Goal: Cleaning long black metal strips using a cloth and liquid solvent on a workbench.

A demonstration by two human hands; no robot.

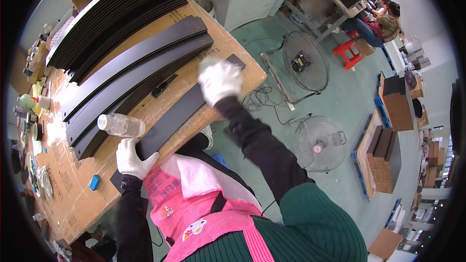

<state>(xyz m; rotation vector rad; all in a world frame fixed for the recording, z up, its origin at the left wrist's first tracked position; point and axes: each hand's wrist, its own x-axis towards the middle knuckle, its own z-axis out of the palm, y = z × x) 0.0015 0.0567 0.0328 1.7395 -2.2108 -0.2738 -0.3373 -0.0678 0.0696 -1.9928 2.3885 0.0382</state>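
Note:
A long, flat dark strip (174,111) lies along the near edge of the cardboard-covered table. My left hand (133,159), in a white glove, grips it towards its left end, thumb on the near side. Over the strip's right part is my right hand (221,81), also gloved in white and blurred by motion; its fingers are not clear, and whether it holds anything is hidden. A clear plastic bottle (124,125) with a white cap lies just beyond my left hand. Beyond the strip are stacked curved dark panels (141,70).
A taller stack of dark panels (121,19) stands at the far side. A small blue block (95,182) sits left of my left hand. Glue bottles (42,102) line the left edge. Two floor fans (320,143) and a red stool (347,53) are to the right; people sit beyond.

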